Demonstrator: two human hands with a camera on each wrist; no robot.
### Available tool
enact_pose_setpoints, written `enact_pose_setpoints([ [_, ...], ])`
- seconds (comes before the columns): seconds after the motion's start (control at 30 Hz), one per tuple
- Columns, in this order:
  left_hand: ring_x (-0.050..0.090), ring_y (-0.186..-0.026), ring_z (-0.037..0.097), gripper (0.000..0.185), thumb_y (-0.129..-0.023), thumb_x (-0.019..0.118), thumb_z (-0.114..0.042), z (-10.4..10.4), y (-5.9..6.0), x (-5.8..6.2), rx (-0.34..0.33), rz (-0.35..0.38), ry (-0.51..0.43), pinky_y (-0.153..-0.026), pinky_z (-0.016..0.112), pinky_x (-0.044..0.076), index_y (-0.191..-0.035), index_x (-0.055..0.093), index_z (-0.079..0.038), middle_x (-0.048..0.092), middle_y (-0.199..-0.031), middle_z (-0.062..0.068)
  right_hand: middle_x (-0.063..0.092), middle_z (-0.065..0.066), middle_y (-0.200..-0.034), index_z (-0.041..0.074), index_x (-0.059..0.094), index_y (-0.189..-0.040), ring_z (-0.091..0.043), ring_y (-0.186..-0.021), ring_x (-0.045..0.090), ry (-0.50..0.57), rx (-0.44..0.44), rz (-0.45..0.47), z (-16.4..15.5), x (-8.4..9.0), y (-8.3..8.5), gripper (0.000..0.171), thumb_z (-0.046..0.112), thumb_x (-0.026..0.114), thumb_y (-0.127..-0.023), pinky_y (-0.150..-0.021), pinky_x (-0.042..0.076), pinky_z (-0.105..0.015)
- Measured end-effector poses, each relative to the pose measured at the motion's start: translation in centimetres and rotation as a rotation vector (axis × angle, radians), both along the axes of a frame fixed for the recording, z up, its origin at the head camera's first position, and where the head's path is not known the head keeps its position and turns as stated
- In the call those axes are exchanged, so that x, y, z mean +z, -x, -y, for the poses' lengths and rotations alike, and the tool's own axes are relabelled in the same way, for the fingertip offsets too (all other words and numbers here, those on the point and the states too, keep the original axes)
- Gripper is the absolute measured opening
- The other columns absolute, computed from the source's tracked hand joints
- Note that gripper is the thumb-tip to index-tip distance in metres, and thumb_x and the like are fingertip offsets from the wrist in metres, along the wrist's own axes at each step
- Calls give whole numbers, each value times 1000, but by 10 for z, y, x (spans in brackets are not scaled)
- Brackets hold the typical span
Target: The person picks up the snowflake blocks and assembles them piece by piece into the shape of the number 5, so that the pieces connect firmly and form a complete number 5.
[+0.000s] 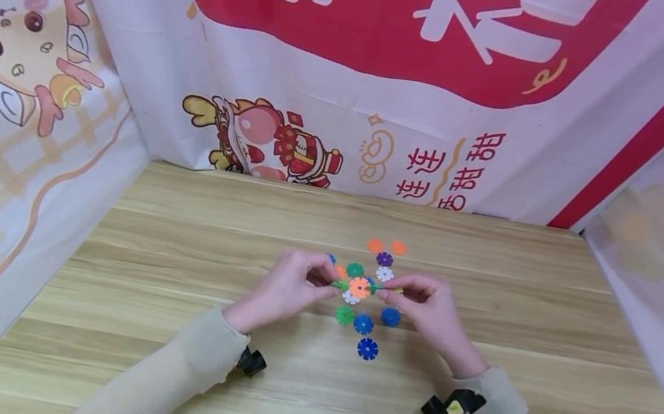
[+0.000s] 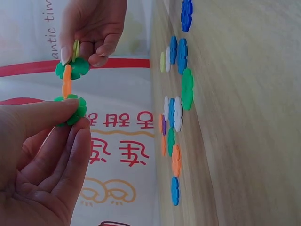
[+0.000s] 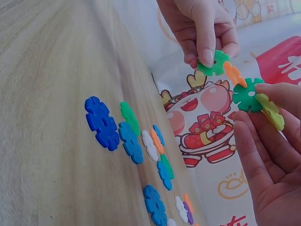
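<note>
A small chain of snowflake discs (image 1: 360,287) is held above the tabletop (image 1: 161,296) between both hands. One green end disc (image 2: 70,109) is pinched by the left hand (image 1: 287,287), thumb pressed against curled fingers (image 2: 70,155). The other green end disc (image 3: 247,94), with a yellow-green disc (image 3: 272,111) slotted into it, is pinched by the right hand (image 1: 430,308). An orange disc (image 3: 233,74) joins the two green ones. Loose discs (image 1: 363,323) in blue, green, white, orange and purple are scattered on the tabletop just beneath and around the chain; a blue disc (image 1: 367,349) lies nearest the person. Printed banners (image 1: 355,59) hang behind the tabletop.
</note>
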State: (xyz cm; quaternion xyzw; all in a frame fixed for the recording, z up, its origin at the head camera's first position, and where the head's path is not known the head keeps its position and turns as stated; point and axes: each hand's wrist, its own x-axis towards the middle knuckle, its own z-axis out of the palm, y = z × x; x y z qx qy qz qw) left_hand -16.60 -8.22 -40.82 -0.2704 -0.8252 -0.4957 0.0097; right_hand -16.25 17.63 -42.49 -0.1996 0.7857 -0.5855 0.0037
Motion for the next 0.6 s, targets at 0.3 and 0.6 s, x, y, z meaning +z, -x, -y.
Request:
enact_pose_setpoints([
  [0.3,61,-73,6,17,-77,76,-2,-3,-3,-3,-23,10,-5,-67,24,53,-83,68,-15,65,-83,-6,67,1,-105,16,69,-110,-23,-64,47,-52,55,66,8,6,-5,26,23,71,-85,-52,40,-22],
  [0.6,60,-74,4,16,-77,76,-4,-5,-4,-5,-32,5,16,-67,23,53,-85,68,-17,64,-82,-10,65,-4,-109,14,68,-113,-24,-89,63,-19,90,184,22,26,-15,36,14,78,-78,-74,54,-37],
])
